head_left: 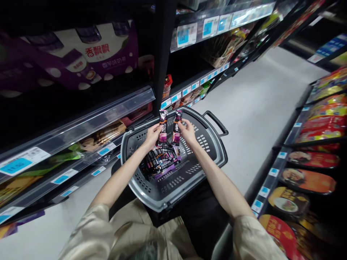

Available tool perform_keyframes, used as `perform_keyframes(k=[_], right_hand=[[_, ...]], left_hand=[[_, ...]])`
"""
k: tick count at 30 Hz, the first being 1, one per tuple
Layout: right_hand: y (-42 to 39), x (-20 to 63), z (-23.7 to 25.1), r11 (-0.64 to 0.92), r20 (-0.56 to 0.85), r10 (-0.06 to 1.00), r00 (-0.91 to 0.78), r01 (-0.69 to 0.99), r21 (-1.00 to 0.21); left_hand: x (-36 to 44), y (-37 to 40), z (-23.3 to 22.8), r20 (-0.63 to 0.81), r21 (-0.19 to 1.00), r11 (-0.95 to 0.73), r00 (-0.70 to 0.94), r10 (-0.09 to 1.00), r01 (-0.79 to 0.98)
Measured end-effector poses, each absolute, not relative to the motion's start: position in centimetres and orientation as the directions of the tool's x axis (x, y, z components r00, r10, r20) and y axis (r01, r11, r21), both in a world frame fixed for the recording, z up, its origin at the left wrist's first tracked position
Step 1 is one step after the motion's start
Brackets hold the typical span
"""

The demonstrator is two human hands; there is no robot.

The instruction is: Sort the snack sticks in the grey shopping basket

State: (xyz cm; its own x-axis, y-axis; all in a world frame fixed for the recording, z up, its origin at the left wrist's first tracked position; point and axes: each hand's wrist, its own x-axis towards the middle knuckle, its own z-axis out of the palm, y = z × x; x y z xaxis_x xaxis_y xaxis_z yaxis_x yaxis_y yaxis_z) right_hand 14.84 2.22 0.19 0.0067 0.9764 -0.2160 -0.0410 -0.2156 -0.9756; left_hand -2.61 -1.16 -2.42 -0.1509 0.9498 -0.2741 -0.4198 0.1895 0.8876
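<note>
Your left grip (153, 136) pinches one sachet (163, 130), your right grip (188, 133) a second sachet (176, 135), over the basket's (145, 200) twelve-o'clock side; a packet pile (162, 160) lies inside toward nine o'clock.

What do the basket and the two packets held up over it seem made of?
Basket: probably rigid plastic, dark and grey, fairly smooth; its regular slots look moulded. Left packet and right packet: likely thin plastic or foil film, glossy, judging by glints on their surfaces; which film is unclear.

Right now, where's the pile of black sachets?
In the head view, the sachet pile lies inside the shopping basket, toward its left, below the left hand.
</note>
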Motion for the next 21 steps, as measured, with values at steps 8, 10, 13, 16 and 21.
perform_keyframes(k=[8,10,13,16,21], right_hand=[[1.2,13.7,-0.2,-0.322,-0.312,0.944,-0.11,-0.093,-0.942],[1.1,13.7,-0.1,-0.318,-0.302,0.943,-0.139,-0.112,-0.942],[1.1,14.0,0.1,-0.306,-0.289,0.946,-0.145,-0.118,-0.945],[1.3,14.3,0.2,-0.302,-0.29,0.951,-0.109,-0.115,-0.946],[1.4,14.5,0.4,-0.292,-0.286,0.956,-0.066,-0.112,-0.95]], left_hand=[[-2.6,-1.6,-2.1,-0.263,0.875,0.249,0.025,0.965,-0.414],[-2.7,-1.6,-2.3,-0.263,0.889,0.242,0.0,0.965,-0.39],[-2.9,-1.4,-2.5,-0.276,0.884,0.239,-0.035,0.961,-0.401],[-3.0,-1.4,-2.5,-0.294,0.873,0.249,-0.044,0.955,-0.421],[-3.0,-1.5,-2.1,-0.31,0.864,0.267,-0.032,0.95,-0.427]])
